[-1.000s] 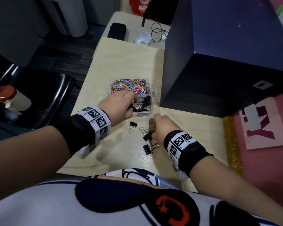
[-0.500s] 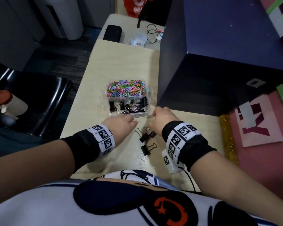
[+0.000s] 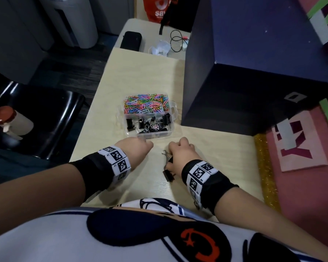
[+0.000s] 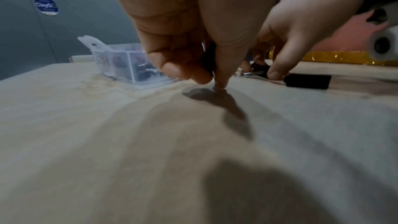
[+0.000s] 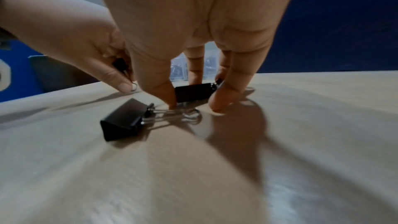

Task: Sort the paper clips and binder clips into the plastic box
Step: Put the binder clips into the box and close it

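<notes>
My right hand pinches a clip; left hand pinches another. Slick steel, either could spring loose mid-lift.

In the head view, the plastic box sits mid-frame on the table, paper clips in its upper compartment, binder clips in the lower. Below it, both hands rest; a loose binder clip lies lower still.

Dim overhead light, soft shadows, blurred edges
</notes>
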`<state>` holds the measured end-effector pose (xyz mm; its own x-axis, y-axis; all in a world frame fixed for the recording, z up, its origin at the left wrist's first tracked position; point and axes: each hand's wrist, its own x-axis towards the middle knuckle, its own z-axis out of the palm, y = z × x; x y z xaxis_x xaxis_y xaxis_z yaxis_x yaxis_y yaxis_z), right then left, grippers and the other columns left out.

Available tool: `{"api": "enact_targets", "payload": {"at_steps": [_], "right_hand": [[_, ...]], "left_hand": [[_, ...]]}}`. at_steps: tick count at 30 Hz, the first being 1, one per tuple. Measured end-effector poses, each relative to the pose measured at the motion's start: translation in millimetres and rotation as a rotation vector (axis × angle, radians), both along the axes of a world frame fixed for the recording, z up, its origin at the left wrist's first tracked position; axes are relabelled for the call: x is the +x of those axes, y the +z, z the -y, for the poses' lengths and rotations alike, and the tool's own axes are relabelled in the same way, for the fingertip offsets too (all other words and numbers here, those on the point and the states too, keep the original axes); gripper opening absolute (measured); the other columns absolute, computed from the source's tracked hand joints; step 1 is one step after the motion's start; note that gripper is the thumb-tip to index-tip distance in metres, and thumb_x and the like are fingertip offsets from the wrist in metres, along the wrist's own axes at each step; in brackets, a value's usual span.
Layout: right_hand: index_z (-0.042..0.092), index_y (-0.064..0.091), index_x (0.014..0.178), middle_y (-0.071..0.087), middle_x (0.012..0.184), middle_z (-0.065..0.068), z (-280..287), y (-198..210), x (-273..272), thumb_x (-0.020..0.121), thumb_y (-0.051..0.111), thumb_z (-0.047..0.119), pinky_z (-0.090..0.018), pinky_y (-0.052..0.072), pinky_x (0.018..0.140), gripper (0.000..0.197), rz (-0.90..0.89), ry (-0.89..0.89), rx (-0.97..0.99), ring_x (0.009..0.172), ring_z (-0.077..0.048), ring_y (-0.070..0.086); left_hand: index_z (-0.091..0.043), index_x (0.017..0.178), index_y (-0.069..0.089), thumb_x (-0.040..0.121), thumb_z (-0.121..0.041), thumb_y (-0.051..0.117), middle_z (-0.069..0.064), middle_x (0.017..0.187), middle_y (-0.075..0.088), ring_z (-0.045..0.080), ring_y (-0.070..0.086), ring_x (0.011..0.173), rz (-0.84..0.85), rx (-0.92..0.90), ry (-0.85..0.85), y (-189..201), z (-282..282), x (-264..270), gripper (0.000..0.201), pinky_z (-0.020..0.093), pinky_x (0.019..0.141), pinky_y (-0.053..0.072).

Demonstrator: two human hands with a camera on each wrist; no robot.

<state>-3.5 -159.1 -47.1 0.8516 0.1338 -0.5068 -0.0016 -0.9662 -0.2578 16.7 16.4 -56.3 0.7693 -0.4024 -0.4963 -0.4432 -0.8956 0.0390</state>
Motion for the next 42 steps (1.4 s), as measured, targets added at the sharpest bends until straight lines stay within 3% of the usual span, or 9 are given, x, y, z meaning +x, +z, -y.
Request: {"api": "enact_targets", "payload": {"at_steps": [7, 12, 17, 21, 25, 29, 34, 38, 42], "right_hand": [[0.02, 0.047, 0.094, 0.035, 0.115, -0.006, 4, 6, 11, 0.076, 0.067, 0.023, -0.037, 0.049, 0.087, 0.027, -0.066, -0.011, 0.004, 0.107, -0.028, 0.046], [0.015, 0.053, 0.106, 0.04, 0.113, -0.005, 3, 11, 14, 0.076, 0.069, 0.034, -0.034, 0.048, 0.08, 0.039, -0.049, -0.008, 0.014, 0.094, -0.026, 0.053], [0.019, 0.052, 0.085, 0.044, 0.1, -0.001, -4, 29, 26, 0.077, 0.064, 0.03, -0.027, 0.039, 0.073, 0.019, 0.161, -0.167, 0.305, 0.076, -0.016, 0.047], [0.02, 0.053, 0.102, 0.039, 0.106, 0.001, -14, 44, 38, 0.081, 0.065, 0.032, -0.023, 0.036, 0.078, 0.027, 0.249, -0.194, 0.373, 0.085, -0.018, 0.05], [0.02, 0.051, 0.11, 0.044, 0.115, -0.004, -10, 43, 33, 0.079, 0.068, 0.038, -0.032, 0.047, 0.084, 0.04, 0.021, -0.023, 0.052, 0.098, -0.025, 0.055], [0.02, 0.049, 0.118, 0.047, 0.115, -0.007, -8, 24, 7, 0.068, 0.079, 0.034, -0.033, 0.049, 0.073, 0.06, -0.217, 0.31, -0.189, 0.095, -0.029, 0.06], [0.021, 0.045, 0.131, 0.046, 0.126, -0.009, -10, 7, -4, 0.079, 0.069, 0.026, -0.042, 0.05, 0.091, 0.058, -0.1, 0.462, -0.068, 0.111, -0.031, 0.054], [0.017, 0.052, 0.117, 0.052, 0.114, -0.006, -8, 12, 7, 0.082, 0.065, 0.035, -0.037, 0.049, 0.083, 0.042, -0.03, 0.435, -0.05, 0.105, -0.027, 0.055], [0.02, 0.055, 0.111, 0.056, 0.107, 0.0, -5, 24, 18, 0.08, 0.065, 0.047, -0.033, 0.05, 0.08, 0.041, 0.061, 0.298, 0.1, 0.092, -0.019, 0.056]], "left_hand": [[-0.019, 0.094, 0.051, 0.092, -0.022, 0.046, 0.001, 0.097, 0.058, 0.023, 0.054, 0.086, 0.095, -0.261, 0.078, 21, -6, 8, 0.006, 0.034, 0.071, 0.048], [-0.016, 0.099, 0.058, 0.09, -0.017, 0.05, 0.004, 0.101, 0.062, 0.026, 0.058, 0.093, 0.267, -0.427, 0.199, 34, -14, 24, 0.012, 0.033, 0.074, 0.046], [-0.02, 0.114, 0.058, 0.087, -0.022, 0.058, 0.005, 0.116, 0.056, 0.029, 0.052, 0.108, 0.343, -0.408, 0.28, 33, -21, 29, 0.027, 0.04, 0.086, 0.048], [-0.021, 0.118, 0.057, 0.087, -0.027, 0.055, 0.005, 0.117, 0.055, 0.03, 0.049, 0.11, 0.334, -0.282, 0.242, 28, -16, 23, 0.031, 0.042, 0.084, 0.045], [-0.023, 0.115, 0.058, 0.091, -0.029, 0.044, -0.002, 0.117, 0.057, 0.024, 0.046, 0.12, 0.264, -0.096, 0.155, 24, -11, 18, 0.028, 0.04, 0.087, 0.043], [-0.024, 0.116, 0.058, 0.092, -0.029, 0.042, -0.003, 0.115, 0.058, 0.024, 0.048, 0.116, 0.276, -0.105, 0.127, 22, -7, 13, 0.03, 0.038, 0.086, 0.041], [-0.027, 0.115, 0.06, 0.087, -0.028, 0.054, 0.002, 0.122, 0.052, 0.029, 0.043, 0.115, 0.381, -0.255, 0.278, 23, -16, 18, 0.028, 0.044, 0.092, 0.035], [-0.026, 0.131, 0.044, 0.079, -0.022, 0.064, 0.006, 0.145, 0.034, 0.031, 0.037, 0.128, 0.378, -0.272, 0.521, 21, -31, 28, 0.056, 0.052, 0.1, 0.034], [-0.021, 0.142, 0.03, 0.083, -0.028, 0.061, -0.002, 0.152, 0.025, 0.026, 0.037, 0.133, 0.223, -0.271, 0.565, 14, -36, 29, 0.066, 0.051, 0.104, 0.034]]}}
